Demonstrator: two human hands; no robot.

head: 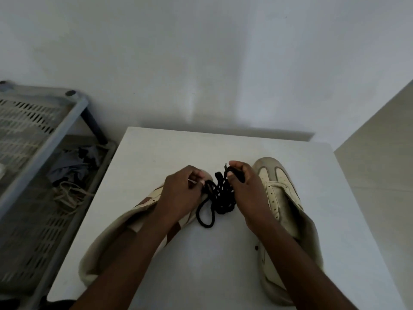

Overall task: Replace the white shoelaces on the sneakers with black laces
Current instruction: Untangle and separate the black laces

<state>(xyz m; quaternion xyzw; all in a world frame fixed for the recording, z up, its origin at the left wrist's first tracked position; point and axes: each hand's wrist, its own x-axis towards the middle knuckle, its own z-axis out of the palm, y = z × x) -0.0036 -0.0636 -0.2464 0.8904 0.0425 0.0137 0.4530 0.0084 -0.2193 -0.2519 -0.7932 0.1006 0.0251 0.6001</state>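
Currently both hands are working at a tangled bunch of black laces, which is lying on the tabletop roughly midway between its left and right edges, in the gap between the two sneakers. The left hand is resting over the front of the left sneaker, its fingers curling in and pinching a strand at the bunch's left side. Something pale is showing at the pinch, and I cannot tell whether it is a lace tip or a nail. The right hand is curling its fingers round a bend of lace at the bunch's right side, just beside the right sneaker, whose eyelets are showing bare. The bunch is running lengthwise from the far edge toward the near edge, with one loose loop trailing nearward, so the two hands are flanking it about equally. Separating one lace probably means drawing the hands apart sideways. Pale laces, likely the removed white ones, are lying on a rack off the left edge.
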